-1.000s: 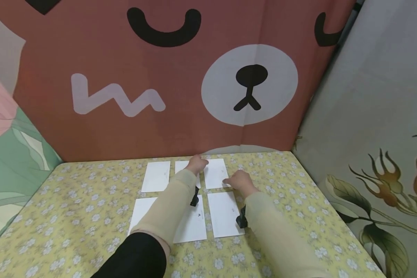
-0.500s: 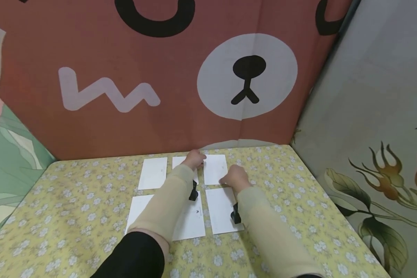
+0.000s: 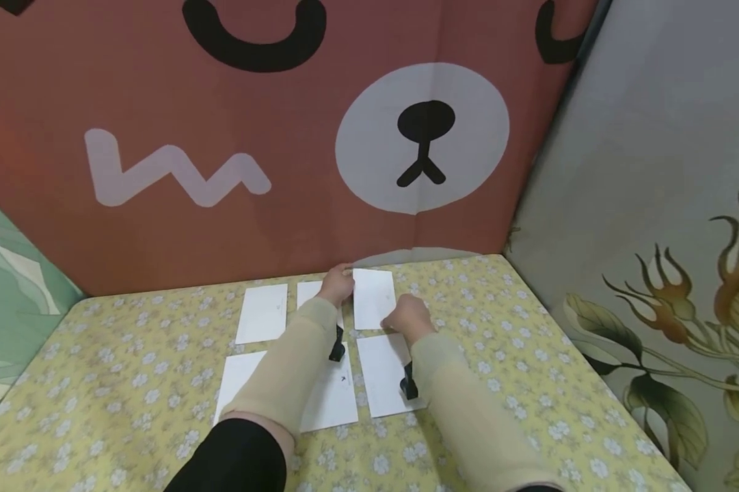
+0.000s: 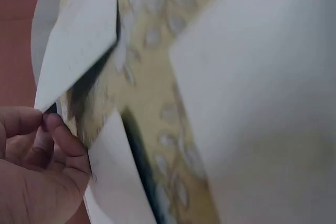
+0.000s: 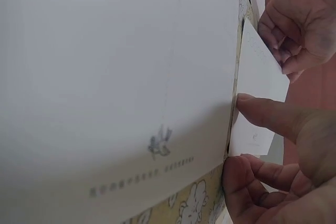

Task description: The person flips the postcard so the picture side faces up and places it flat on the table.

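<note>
Between both hands is a white sheet of paper [image 3: 374,298] at the back right of a group of sheets. My left hand [image 3: 337,283] pinches its far left corner between thumb and fingertips. In the left wrist view, this paper [image 4: 79,40] stands a little off the cloth, with a shadow under its edge. My right hand [image 3: 411,318] grips the near right corner. The right wrist view shows that hand [image 5: 294,150] with its thumb on the paper's face and fingers curled below. A small plant drawing is printed near the paper's bottom.
Other white sheets lie around: back left [image 3: 261,313], back middle [image 3: 308,292], front left [image 3: 236,372], front middle [image 3: 332,403] and front right [image 3: 381,372]. A yellow floral cloth [image 3: 129,410] covers the table. Behind stands a brown bear-print backdrop [image 3: 252,232]; a grey flowered curtain [image 3: 621,205] hangs right.
The right hand has come in closer to the paper's near right corner. The paper's far edge has risen slightly with the left hand. The head view has shifted a little.
</note>
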`<state>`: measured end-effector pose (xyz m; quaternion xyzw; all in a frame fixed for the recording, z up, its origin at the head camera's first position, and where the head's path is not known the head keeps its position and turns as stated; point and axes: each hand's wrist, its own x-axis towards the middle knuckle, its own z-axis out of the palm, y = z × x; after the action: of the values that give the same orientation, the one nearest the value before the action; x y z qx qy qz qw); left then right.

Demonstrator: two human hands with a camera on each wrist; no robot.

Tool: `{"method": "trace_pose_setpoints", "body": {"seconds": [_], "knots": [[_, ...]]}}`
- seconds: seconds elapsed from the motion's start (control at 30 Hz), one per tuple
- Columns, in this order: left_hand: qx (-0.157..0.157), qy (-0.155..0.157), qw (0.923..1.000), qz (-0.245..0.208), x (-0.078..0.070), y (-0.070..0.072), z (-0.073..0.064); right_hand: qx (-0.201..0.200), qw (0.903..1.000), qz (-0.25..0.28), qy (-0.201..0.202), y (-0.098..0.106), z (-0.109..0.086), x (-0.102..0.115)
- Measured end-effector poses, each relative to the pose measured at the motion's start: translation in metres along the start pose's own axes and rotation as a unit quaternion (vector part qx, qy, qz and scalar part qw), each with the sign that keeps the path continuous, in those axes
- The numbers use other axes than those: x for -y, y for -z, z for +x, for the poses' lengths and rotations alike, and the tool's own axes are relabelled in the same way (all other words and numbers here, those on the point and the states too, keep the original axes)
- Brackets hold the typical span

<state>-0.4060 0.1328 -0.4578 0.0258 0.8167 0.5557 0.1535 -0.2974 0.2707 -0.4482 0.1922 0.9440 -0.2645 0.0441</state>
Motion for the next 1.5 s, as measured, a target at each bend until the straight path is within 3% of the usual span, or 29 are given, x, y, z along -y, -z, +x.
{"method": "trace_pose_setpoints", "body": {"seconds": [0.23,0.47,0.8,0.93,1.07,1.13,1.3,1.5], "knots": [[0.016,-0.01,0.9998,0.004,0.004,0.006,-0.003,-0.002,0.9997,0.014,0.018,-0.003,-0.004,-0.004],[-0.001,-0.012,0.9991,-0.04,0.001,0.012,-0.004,0.01,0.9925,0.118,0.031,-0.006,-0.005,-0.016],[-0.018,-0.005,0.9947,-0.101,0.0,0.027,-0.002,-0.002,0.9668,0.254,0.024,-0.008,-0.003,-0.017],[-0.025,-0.011,0.9937,-0.108,-0.002,0.033,-0.005,0.018,0.957,0.289,0.024,-0.008,-0.004,-0.014],[-0.022,-0.015,0.9918,-0.125,-0.005,0.037,-0.011,0.034,0.9443,0.327,0.02,-0.011,-0.003,-0.016],[-0.013,-0.013,0.9895,-0.144,-0.006,0.037,-0.012,0.036,0.9326,0.359,0.018,-0.011,-0.002,-0.017],[0.034,-0.006,0.9731,-0.228,-0.011,0.042,-0.015,0.03,0.9021,0.431,0.006,-0.006,-0.004,-0.017],[0.111,-0.01,0.9318,-0.345,-0.02,0.042,-0.018,0.058,0.873,0.484,-0.01,-0.003,-0.006,-0.015]]}}
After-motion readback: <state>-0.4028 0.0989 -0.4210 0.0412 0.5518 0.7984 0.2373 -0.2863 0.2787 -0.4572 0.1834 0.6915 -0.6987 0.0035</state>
